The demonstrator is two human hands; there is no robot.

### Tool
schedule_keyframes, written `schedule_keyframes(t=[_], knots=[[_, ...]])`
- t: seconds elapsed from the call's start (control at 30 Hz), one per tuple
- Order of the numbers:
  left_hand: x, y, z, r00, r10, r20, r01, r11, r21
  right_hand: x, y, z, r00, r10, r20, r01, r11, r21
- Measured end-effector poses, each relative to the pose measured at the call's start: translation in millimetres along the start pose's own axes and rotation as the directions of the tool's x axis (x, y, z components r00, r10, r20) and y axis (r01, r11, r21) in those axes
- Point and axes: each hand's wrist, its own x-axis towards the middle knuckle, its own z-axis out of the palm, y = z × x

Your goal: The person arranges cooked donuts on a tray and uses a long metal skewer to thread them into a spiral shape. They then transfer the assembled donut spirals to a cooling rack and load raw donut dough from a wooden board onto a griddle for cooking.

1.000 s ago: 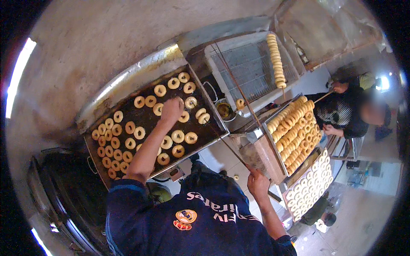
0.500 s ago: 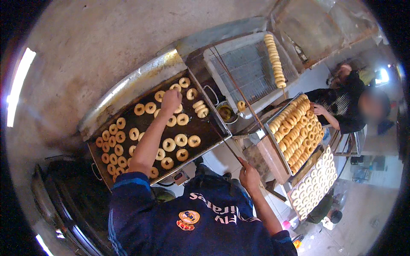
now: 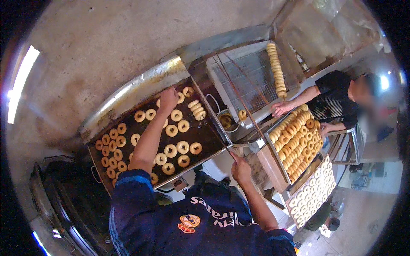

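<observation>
My left hand (image 3: 169, 98) is over the wide, dark frying pan (image 3: 128, 108), fingers curled down among the ring doughnuts. A pale doughnut (image 3: 180, 97) lies right beside its fingertips; what they pinch, if anything, is hidden. My right hand (image 3: 241, 170) is closed round the near end of a thin stick (image 3: 221, 136), just off the pan's right corner. The stick slants up and left over the pan toward a short row of doughnuts (image 3: 197, 110) lined up face to face. Several more doughnuts (image 3: 171, 150) lie flat in the pan, browner ones (image 3: 105, 139) at its left.
Right of the pan stands a small pot (image 3: 226, 120). Behind it, a wire-rack tray (image 3: 239, 81) carries long sticks and a stacked doughnut column (image 3: 276, 70). A full doughnut tray (image 3: 277, 143) and a board of pale rings (image 3: 311, 187) are at right. A co-worker's hand (image 3: 282, 107) reaches over.
My left hand has shifted slightly left, uncovering doughnuts. My right hand has moved a little left with the stick. The co-worker has leaned in, one hand extended toward the rack tray.
</observation>
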Motion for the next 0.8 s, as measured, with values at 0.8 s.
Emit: schedule_keyframes(t=[0.8], knots=[[-204.9,49.5,-47.1,0.95,-0.255,0.18,0.246,0.966,0.074,-22.6,95.9,-149.1,0.951,-0.281,0.129,0.29,0.955,-0.058]])
